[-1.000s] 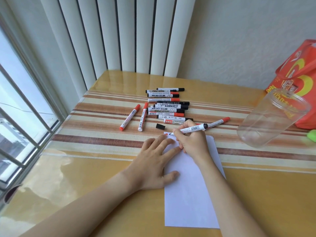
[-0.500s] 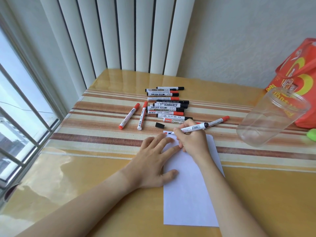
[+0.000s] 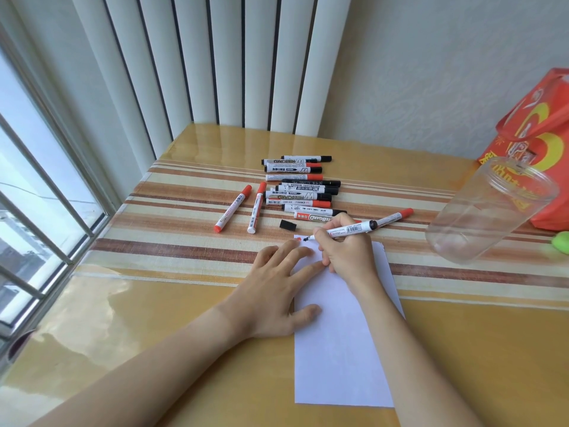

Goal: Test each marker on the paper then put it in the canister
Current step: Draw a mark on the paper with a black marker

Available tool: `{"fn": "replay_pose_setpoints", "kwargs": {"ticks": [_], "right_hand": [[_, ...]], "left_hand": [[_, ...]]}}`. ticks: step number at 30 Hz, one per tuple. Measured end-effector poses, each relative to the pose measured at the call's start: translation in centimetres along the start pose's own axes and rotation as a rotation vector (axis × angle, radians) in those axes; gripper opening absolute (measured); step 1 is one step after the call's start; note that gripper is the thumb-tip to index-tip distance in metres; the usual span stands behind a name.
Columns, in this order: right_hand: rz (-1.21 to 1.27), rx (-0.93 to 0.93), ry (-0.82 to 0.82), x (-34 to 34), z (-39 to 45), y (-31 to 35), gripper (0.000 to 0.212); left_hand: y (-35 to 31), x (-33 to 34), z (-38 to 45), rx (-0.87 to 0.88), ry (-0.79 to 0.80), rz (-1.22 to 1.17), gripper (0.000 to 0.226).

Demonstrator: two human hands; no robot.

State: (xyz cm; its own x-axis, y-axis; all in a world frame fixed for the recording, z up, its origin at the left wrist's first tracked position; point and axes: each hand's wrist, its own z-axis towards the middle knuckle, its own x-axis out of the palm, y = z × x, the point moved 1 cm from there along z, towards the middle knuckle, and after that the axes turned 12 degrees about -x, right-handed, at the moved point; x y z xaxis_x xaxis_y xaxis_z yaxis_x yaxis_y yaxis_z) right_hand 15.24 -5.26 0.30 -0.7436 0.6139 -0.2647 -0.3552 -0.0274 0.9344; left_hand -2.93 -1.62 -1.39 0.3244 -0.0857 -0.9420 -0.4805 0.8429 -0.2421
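My right hand (image 3: pixel 348 254) grips the uncapped black marker (image 3: pixel 345 231) like a pen, tip down on the top left corner of the white paper (image 3: pixel 341 349), right beside a small black scribble (image 3: pixel 305 239) and a red mark (image 3: pixel 298 238). My left hand (image 3: pixel 277 288) lies flat with fingers spread, pressing the paper's left edge onto the bench (image 3: pixel 184 318), thumb on the sheet. The marker's black cap (image 3: pixel 288 225) sits alone just beyond the paper. Past it, the pile of markers (image 3: pixel 301 192) lies in rough rows on the striped cloth (image 3: pixel 184 245), red caps and black caps mixed. Two red markers (image 3: pixel 243 208) lie slanted to the left of the pile, apart from it, and one more red marker (image 3: pixel 395 217) pokes out behind my right hand. Over to the right the clear canister (image 3: pixel 489 211) stands open-mouthed, well apart from the paper, no markers inside it. Behind it an orange bag (image 3: pixel 542 143) leans by the wall, and something green (image 3: pixel 562 241) peeks in at the edge.
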Motion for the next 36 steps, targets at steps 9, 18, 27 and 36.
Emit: {"fn": "replay_pose_setpoints", "kwargs": {"ticks": [9, 18, 27, 36], "right_hand": [[-0.009, 0.012, 0.014, -0.2, -0.2, 0.1, 0.024], [0.114, 0.036, -0.078, -0.7, -0.5, 0.4, 0.025], [0.147, 0.019, -0.015, -0.8, -0.4, 0.2, 0.024], [0.211, -0.04, 0.075, -0.8, -0.5, 0.8, 0.023]], "left_hand": [[0.1, 0.1, 0.0, 0.006, -0.002, 0.003, 0.072], [0.8, -1.6, 1.6, -0.094, -0.079, -0.144, 0.04], [3.4, -1.1, 6.4, -0.174, -0.374, 0.208, 0.02], [2.6, -1.1, 4.8, -0.26, -0.343, -0.02, 0.025]]}}
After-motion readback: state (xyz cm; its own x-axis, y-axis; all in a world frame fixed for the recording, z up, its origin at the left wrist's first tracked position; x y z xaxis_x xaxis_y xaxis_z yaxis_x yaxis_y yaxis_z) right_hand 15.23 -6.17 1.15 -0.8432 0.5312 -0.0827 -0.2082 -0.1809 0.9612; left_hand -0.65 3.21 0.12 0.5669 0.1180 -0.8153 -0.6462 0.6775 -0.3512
